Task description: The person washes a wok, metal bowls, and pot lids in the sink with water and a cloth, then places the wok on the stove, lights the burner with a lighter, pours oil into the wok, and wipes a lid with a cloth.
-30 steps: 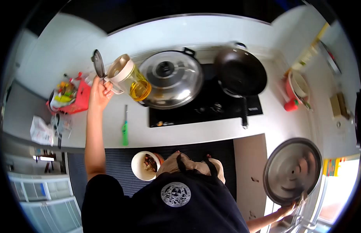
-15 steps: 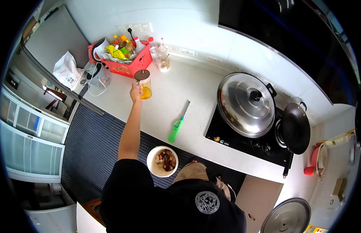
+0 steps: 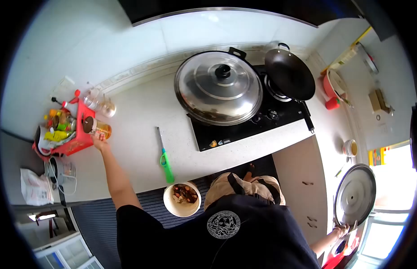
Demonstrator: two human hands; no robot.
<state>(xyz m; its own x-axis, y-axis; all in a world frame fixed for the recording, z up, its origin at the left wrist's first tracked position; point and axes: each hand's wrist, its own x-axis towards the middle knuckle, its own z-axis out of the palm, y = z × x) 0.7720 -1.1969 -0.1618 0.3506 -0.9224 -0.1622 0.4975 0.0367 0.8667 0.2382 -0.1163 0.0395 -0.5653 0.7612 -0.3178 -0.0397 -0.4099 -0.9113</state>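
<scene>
My left hand (image 3: 100, 141) is closed around the handle of a glass jug (image 3: 104, 130) with a brown lid and yellow liquid inside. This jug is beside the red basket (image 3: 81, 142) at the counter's left. Far to the right, my right hand (image 3: 340, 231) is at the lower rim of a round metal lid (image 3: 362, 196); its fingers appear to grip that rim, though they are small in view. A green-handled lighter (image 3: 166, 167) lies on the counter between my hands. Below it stands a white bucket (image 3: 169, 205) with food scraps inside.
A large lidded wok (image 3: 204, 94) and a dark wok (image 3: 290, 74) sit on the black stove (image 3: 208, 136). Clear bottles (image 3: 107, 107) stand behind the jug. A white bag (image 3: 35, 186) is at far left. A jar (image 3: 350, 148) stands on the right counter.
The view has swung to the right, so the stove and basket appear further left. My right hand has come into view at the metal lid. The left hand still holds the jug.
</scene>
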